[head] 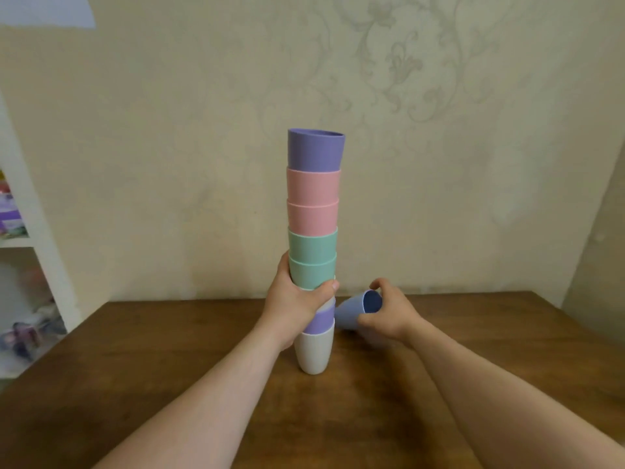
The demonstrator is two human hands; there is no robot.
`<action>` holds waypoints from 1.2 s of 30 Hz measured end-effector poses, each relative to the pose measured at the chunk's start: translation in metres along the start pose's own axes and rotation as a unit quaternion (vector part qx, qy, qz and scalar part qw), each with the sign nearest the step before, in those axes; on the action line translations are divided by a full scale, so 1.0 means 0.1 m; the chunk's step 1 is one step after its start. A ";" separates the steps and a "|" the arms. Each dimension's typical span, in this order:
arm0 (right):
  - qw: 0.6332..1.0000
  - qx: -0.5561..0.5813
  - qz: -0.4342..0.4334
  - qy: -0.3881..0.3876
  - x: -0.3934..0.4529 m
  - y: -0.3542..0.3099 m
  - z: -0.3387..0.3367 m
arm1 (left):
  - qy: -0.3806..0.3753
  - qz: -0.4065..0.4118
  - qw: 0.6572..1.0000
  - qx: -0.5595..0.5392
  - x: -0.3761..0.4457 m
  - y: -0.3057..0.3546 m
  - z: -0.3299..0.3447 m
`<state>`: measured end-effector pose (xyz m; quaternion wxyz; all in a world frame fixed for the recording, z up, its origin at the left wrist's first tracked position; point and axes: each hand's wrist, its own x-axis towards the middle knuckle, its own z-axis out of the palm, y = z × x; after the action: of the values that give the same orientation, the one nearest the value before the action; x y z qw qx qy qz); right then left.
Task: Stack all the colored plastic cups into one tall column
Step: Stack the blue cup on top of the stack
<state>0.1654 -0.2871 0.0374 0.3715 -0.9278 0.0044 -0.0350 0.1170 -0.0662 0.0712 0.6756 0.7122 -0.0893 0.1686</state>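
A tall column of nested cups (pixel 314 211) stands upright on the wooden table (pixel 169 350). From the bottom it shows a white cup, a purple one, two green, two pink and a purple cup on top. My left hand (pixel 296 304) is wrapped around the column's lower part, covering the cups between the purple and green ones. Just right of the column, my right hand (pixel 389 313) holds a light blue cup (pixel 358 308) tilted on its side, its mouth facing up and toward me, its base close to the column.
A papered wall rises right behind the table's far edge. A white shelf unit (pixel 30 245) with blurred items stands at the left, beside the table's left edge. Bare wood lies in front of the column and to both sides.
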 end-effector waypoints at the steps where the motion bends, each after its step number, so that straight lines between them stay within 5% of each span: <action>1: 1.000 0.018 -0.003 0.011 -0.06 -0.01 -0.09 | 0.001 -0.002 1.000 0.001 -0.03 0.03 0.00; 8: 0.999 0.045 -0.002 -0.026 -0.55 0.08 -0.39 | -0.008 -0.005 1.000 -0.004 -0.39 0.17 0.07; 13: 0.980 0.190 0.056 -0.003 -0.94 0.18 -0.21 | -0.029 -0.009 0.999 -0.014 -0.65 0.27 0.17; 17: 0.926 0.361 0.104 0.034 -1.13 -0.09 -0.37 | -0.035 -0.009 0.999 -0.028 -0.79 0.31 0.26; 24: 0.835 0.512 -0.099 0.174 -1.36 -1.75 -2.04 | -0.043 -0.036 0.998 -0.037 -0.88 0.41 0.30; 28: 0.861 0.444 -0.202 0.145 -1.54 -2.43 -2.33 | -0.056 -0.040 0.997 -0.030 -0.92 0.48 0.28; 36: 0.923 0.307 -0.212 0.092 -1.36 -2.42 -1.66 | -0.075 -0.038 0.996 -0.026 -0.91 0.47 0.24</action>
<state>0.0146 -0.2217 0.3154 0.6202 -0.7399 -0.1696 -0.1979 0.0190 -0.1029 0.0816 0.6914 0.7076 -0.1169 0.0870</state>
